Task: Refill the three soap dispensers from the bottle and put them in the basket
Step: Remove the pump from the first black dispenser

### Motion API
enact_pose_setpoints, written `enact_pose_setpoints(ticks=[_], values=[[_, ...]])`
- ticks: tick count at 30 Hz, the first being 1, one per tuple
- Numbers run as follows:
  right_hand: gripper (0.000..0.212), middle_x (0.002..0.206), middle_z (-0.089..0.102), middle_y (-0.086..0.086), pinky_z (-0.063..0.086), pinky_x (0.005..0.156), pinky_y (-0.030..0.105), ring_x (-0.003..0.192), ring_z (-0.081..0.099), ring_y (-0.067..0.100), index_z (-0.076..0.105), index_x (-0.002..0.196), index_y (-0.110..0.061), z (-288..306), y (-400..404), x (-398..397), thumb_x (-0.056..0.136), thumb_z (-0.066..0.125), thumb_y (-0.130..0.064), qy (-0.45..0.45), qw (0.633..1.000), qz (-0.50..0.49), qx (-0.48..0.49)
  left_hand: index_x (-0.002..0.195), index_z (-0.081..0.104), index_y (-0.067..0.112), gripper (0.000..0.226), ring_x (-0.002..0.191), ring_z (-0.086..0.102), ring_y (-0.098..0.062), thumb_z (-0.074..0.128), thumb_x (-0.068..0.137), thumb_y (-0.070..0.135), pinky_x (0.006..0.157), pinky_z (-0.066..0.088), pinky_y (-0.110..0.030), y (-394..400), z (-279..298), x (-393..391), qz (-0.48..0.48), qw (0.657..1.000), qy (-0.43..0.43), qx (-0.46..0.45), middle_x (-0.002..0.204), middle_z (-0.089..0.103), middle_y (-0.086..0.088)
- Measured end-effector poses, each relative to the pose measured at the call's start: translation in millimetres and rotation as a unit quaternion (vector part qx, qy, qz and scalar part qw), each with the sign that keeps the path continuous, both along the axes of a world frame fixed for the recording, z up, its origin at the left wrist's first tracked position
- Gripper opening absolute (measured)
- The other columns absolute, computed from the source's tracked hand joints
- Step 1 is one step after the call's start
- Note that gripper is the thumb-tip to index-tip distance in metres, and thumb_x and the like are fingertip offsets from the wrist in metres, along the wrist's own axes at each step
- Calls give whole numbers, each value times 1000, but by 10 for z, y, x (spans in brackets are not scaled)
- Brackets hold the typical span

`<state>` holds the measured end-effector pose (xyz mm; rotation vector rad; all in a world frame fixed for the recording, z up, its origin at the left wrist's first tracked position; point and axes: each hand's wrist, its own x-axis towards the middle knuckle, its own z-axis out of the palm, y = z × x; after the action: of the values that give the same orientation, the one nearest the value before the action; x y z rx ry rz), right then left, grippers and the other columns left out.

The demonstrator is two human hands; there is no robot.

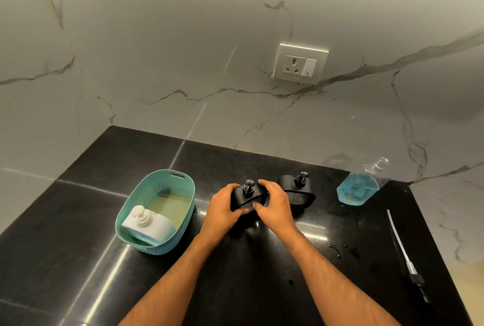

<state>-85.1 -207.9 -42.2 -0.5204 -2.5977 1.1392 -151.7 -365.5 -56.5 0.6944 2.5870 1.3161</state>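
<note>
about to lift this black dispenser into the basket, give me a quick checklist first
1. Both hands on it: left hand and right hand wrap the near black dispenser from either side. Ok.
2. Pump seated on it: head stands upright on top, but whether it is fully closed, cannot tell.
3. Refilled: body is opaque. Cannot tell.
4. Room in the basket: white dispenser fills the near end, far end free. Ok.
5. Path clear: bare counter between hands and basket. Ok.
6. Other black dispenser close behind the right hand, could be knocked. Not ok.
</note>
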Motion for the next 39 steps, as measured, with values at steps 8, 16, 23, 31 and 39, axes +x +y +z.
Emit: enact_pose_setpoints(ticks=[8,16,23,31,39], values=[[57,114,62,-11,44,98,17,110,54,5,67,116,-20,483,-59,602,70,82,-48,77,994,-6,74,122,67,27,52,95,67,1,86,73,29,80,48,-10,-23,281,488,-22,998,34,46,106,72,19],[35,84,65,-6,33,66,4,73,52,6,66,83,-15,717,111,866,66,93,-31,41,987,-39,153,119,67,25,49,88,66,-2,82,75,37,75,51,-21,232,402,980,-50,996,45,64,100,74,14],[36,90,69,-13,55,79,32,89,64,6,72,90,-23,835,351,1123,59,77,-5,2,993,75,88,123,63,34,52,96,65,0,85,76,39,81,48,-14,311,396,1097,-106,992,49,39,105,71,19],[43,94,70,-6,50,73,25,86,68,15,63,105,-23,1029,278,1210,76,75,-52,-39,973,-58,218,117,68,31,51,87,68,0,88,71,38,74,52,-18,406,434,1238,-69,994,49,62,97,73,19],[86,129,50,-4,54,91,28,107,59,14,45,145,-27,1047,275,1238,69,81,-43,-29,984,-27,173,113,67,31,45,81,63,8,87,73,26,71,45,-8,388,430,1353,-25,996,61,60,90,67,22]])
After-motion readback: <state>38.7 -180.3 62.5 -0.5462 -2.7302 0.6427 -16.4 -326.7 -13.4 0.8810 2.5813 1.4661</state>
